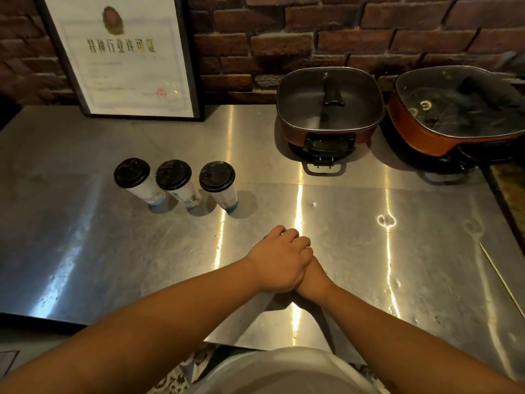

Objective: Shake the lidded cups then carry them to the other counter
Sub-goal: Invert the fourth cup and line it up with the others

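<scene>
- Three cups (174, 183), black lids on, stand in a row on the steel counter (85, 251), untouched.
- Left hand (279, 260) clasps over the right hand (311, 280); something dark may sit beneath, unclear.
- Likely light and thin-walled: grip mid-body, thumb pressing the lid.

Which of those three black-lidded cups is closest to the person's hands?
The rightmost cup; it ends the row nearest the clasped hands, with the other two farther left.
</scene>
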